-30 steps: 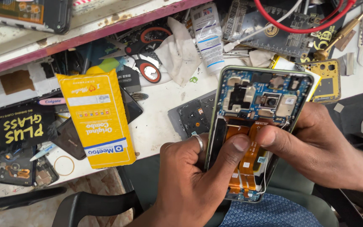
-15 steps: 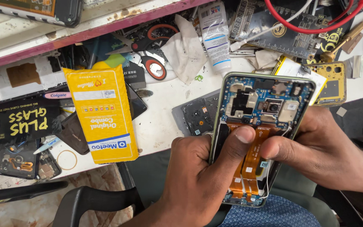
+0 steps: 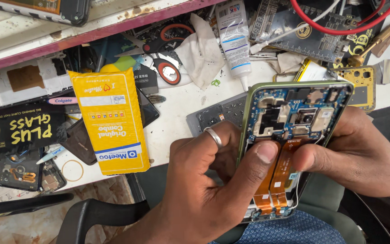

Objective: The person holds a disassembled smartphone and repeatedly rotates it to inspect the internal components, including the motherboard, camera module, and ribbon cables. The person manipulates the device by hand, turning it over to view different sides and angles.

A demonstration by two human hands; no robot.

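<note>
Thumbs of both hands, left hand and right hand, sit clamped on the opened phone, pressing its orange flex cables; next move probably needs gentle, even pressure.

Opened green-framed phone, circuitry exposed

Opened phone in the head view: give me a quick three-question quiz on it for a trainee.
1. True or false: both thumbs press on the orange flex cables of the phone.
2. Which hand wears a ring? A) left hand B) right hand C) neither
3. What lies on the bench left of the phone: a yellow packet or a red one?

Key: 1 true; 2 A; 3 the yellow packet.
</note>
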